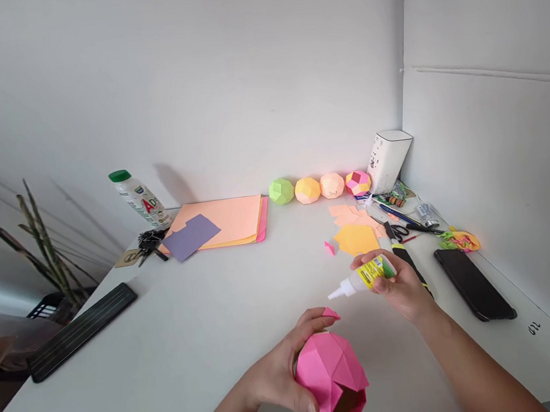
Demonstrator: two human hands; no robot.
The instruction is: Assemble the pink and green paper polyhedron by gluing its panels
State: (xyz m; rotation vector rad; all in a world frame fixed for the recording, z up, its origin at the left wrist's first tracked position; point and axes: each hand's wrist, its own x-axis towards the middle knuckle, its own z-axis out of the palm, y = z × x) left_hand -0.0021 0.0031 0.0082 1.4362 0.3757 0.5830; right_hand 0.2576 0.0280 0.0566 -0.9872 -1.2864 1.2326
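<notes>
My left hand (288, 371) is wrapped round a pink faceted paper ball (327, 366), which has an open gap on its lower right side. Between the fingertips of that same hand sits a small pink paper piece (331, 313). My right hand (400, 291) grips a glue bottle (371, 274) with a yellow and green label. The bottle lies almost level, its white nozzle pointing left, above and a little apart from the pink piece. Another small pink paper piece (329, 248) rests on the table, beyond the bottle.
Finished paper balls (308, 190) line the wall. Peach and orange cut paper (356, 239), scissors (398, 231), a cutter (409, 263) and a phone (475, 285) lie right. Paper sheets (231, 218), keys (152, 242), a white bottle (141, 199) and a black ruler-like bar (82, 331) are left.
</notes>
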